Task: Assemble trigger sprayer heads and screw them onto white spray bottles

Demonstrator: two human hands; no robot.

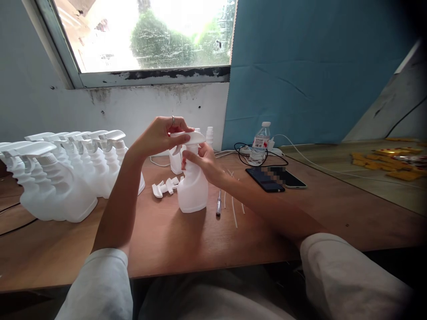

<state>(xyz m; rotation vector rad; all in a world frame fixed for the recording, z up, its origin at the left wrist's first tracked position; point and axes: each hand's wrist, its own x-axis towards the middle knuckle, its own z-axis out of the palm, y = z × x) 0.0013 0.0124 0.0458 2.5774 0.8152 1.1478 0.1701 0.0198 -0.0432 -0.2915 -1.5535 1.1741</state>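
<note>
1 spray bottle (192, 193) gripped by right hand (204, 162), left hand (160, 134) on trigger head (195, 138)

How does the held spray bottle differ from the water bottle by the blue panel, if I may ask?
The spray bottle is opaque white with a trigger head; the water bottle is clear with a label. The left hand and right hand hold the spray bottle; the water bottle stands untouched. Both stand upright on the table.

We see matt white plastic spray bottle (192, 186), smooth brown wood-look table (187, 240), glossy black phone (267, 178), probably metal screwdriver (218, 202).
</note>
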